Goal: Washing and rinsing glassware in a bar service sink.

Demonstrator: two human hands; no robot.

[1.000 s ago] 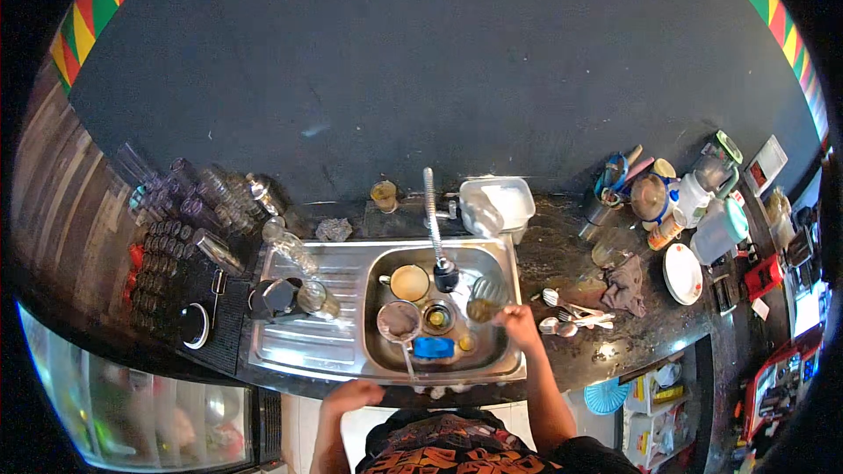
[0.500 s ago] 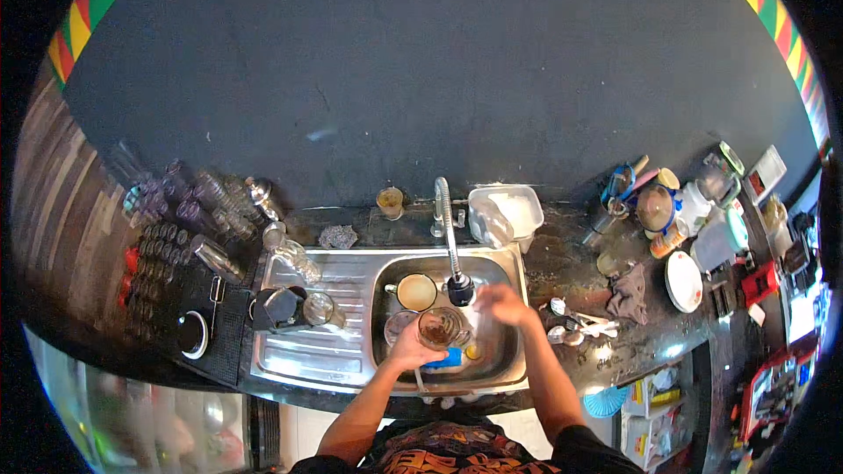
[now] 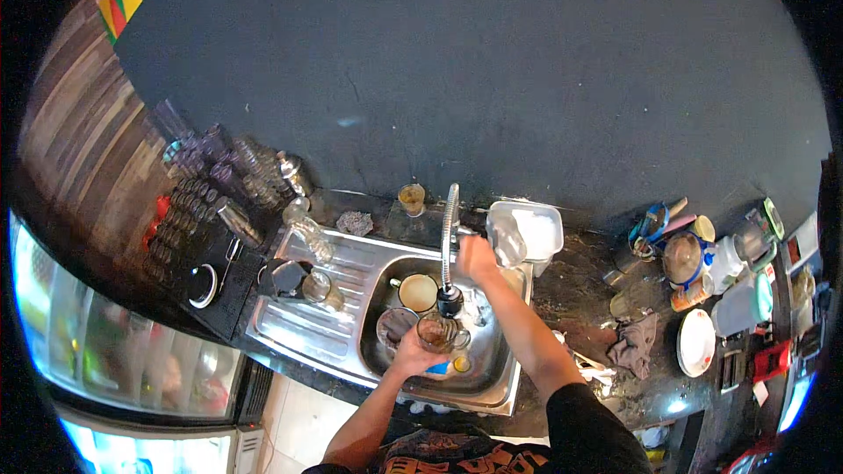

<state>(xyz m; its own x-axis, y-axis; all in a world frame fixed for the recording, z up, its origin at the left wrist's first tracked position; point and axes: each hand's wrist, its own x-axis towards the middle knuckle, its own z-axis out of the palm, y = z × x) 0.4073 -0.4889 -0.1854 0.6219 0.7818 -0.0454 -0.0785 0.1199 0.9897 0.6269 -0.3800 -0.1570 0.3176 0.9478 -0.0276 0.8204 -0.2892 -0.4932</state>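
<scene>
My left hand (image 3: 419,357) is closed around a clear glass mug (image 3: 435,331), held above the sink basin under the black spray head (image 3: 450,300) of a faucet. Brownish residue shows inside the mug. My right hand (image 3: 477,256) reaches across to the base of the faucet (image 3: 452,211), fingers closed at its handle, which they mostly cover. Inside the steel sink (image 3: 379,288) stand a cream-coloured mug (image 3: 418,292) and a bowl (image 3: 397,326). A blue sponge (image 3: 438,369) and a small yellow item (image 3: 462,363) lie beneath the glass mug, partly hidden.
Left of the basin, a ridged drainboard (image 3: 320,333) carries glass jars and a dark container. A scouring pad (image 3: 355,223) and a brown-stained glass (image 3: 412,199) sit behind it. White tub (image 3: 537,230), grey cloth (image 3: 634,344) and white plates (image 3: 695,342) are on the right.
My right hand has moved from beside the spray head up to the faucet base. My left hand still holds the glass mug over the sink. The view has turned toward the left.
</scene>
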